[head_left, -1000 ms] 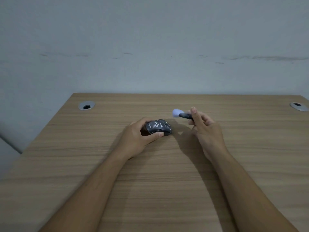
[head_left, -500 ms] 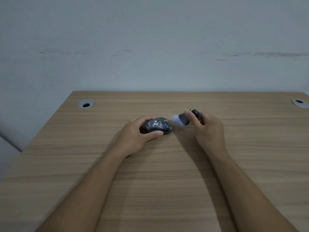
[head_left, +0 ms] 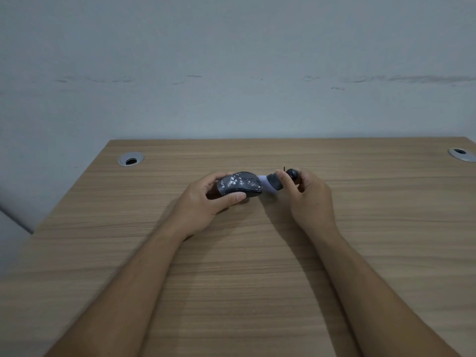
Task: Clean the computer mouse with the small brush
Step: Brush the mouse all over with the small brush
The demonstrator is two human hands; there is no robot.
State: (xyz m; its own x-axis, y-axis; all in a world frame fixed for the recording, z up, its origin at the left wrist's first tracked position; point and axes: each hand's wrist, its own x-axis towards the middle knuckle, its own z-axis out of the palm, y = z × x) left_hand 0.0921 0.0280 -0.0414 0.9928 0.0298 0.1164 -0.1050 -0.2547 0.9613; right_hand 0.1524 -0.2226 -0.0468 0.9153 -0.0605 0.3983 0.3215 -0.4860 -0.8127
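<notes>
A dark computer mouse [head_left: 239, 185] speckled with white bits sits near the middle of the wooden desk [head_left: 231, 266]. My left hand [head_left: 206, 204] grips it from the left, thumb along its near side and fingers over its far side. My right hand [head_left: 309, 199] holds a small brush [head_left: 274, 182] with a black handle and pale bristles. The bristles point left and touch the right end of the mouse.
A grey wall stands right behind the desk. Round metal cable grommets sit in the far corners, one at the left [head_left: 130, 159] and one at the right [head_left: 462, 154]. The desk's left edge runs diagonally toward me.
My right hand has turned the brush and brought it down and left, from above the desk to the mouse's right end. My left hand has kept its grip on the mouse.
</notes>
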